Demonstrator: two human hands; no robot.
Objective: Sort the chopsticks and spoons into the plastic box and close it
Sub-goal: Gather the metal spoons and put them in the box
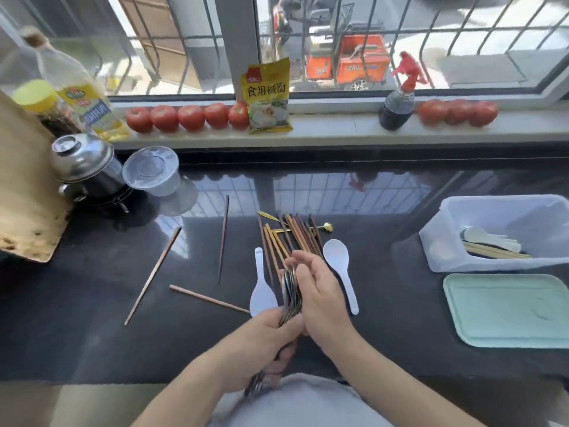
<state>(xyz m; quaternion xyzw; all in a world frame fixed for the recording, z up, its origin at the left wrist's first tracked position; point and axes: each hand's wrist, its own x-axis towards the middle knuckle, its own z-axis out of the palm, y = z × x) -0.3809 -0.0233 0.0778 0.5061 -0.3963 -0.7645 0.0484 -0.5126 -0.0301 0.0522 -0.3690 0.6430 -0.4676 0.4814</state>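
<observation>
Left hand [261, 337] grips metal spoons [291, 291]; right hand [320, 291] flat against them.

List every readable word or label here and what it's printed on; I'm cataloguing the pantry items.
"食用碱面": large characters on the yellow packet on the windowsill.
Small red logo on that packet: too small to read.
Oil bottle label: blurred, unreadable.
Orange vehicle outside: markings unreadable.
</observation>
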